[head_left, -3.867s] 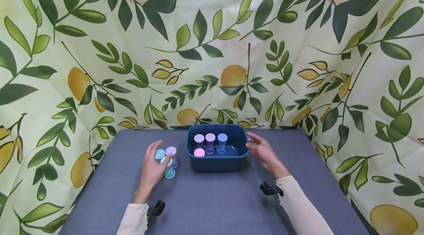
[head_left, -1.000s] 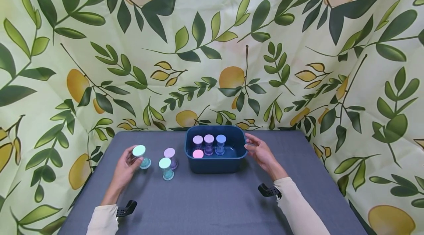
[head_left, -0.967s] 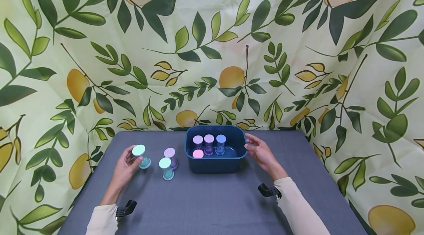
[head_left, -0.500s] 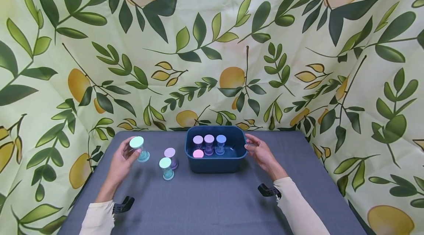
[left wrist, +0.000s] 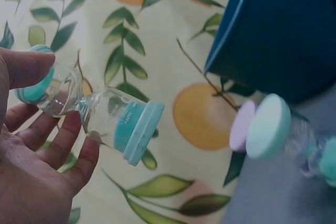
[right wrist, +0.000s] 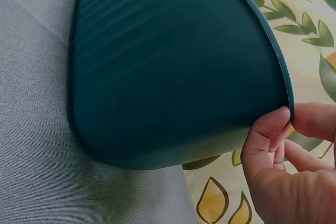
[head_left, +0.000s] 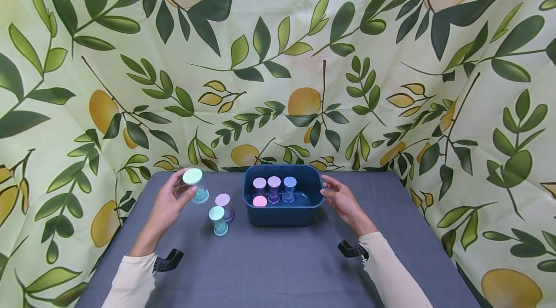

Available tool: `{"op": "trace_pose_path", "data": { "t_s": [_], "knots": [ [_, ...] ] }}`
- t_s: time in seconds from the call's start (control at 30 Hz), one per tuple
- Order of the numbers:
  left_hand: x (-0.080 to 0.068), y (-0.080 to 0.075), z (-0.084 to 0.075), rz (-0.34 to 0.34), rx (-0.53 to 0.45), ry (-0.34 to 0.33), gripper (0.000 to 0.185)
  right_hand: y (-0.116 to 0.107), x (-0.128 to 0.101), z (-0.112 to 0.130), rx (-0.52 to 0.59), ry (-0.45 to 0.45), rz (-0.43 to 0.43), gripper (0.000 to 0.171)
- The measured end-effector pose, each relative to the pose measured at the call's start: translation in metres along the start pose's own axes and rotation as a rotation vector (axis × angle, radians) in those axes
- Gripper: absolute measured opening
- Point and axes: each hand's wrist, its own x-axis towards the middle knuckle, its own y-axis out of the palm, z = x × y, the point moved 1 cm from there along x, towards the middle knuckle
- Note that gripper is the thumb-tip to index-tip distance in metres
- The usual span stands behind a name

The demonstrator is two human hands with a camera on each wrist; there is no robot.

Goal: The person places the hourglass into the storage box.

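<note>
My left hand [head_left: 167, 204] holds a mint-capped sand timer [head_left: 194, 183] lifted off the grey table [head_left: 278, 259], left of the bin. In the left wrist view its thumb and fingers [left wrist: 63, 142] grip the clear timer [left wrist: 94, 111] by the glass. My right hand [head_left: 340, 199] grips the right rim of the dark teal bin [head_left: 282, 214], with thumb and fingers pinching its edge [right wrist: 286, 119]. Inside the bin stand a lilac, a purple and a blue timer [head_left: 289, 186], plus a pink one [head_left: 259, 201].
A teal timer [head_left: 217, 218] and a lilac timer [head_left: 223, 204] stand on the table between my left hand and the bin. A lemon-and-leaf printed cloth [head_left: 278, 57] surrounds the table at the back and both sides.
My left hand has raised the mint-capped timer off the table and carried it up and to the right, toward the bin. The right hand has stayed on the bin's rim.
</note>
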Motion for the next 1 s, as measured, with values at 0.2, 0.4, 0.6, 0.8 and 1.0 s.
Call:
{"op": "trace_pose_path", "data": {
  "t_s": [0.2,0.4,0.6,0.8,1.0],
  "knots": [
    [0.009,0.01,-0.012,0.036,-0.032,0.018,0.048,0.0,0.0,0.0,-0.008,-0.003,-0.005,0.055],
    [0.017,0.022,-0.024,0.082,-0.076,0.025,0.048,0.001,0.0,0.0,-0.021,0.002,-0.014,0.054],
    [0.025,0.037,-0.031,0.14,-0.087,0.005,0.051,0.001,-0.001,0.001,-0.001,-0.004,-0.006,0.055],
    [0.032,0.055,-0.035,0.185,-0.091,-0.001,0.051,0.001,-0.001,0.0,-0.003,-0.008,-0.003,0.055],
    [0.039,0.076,-0.04,0.218,-0.138,0.011,0.051,0.001,0.0,0.0,0.002,-0.003,-0.014,0.054]
  ]
}}
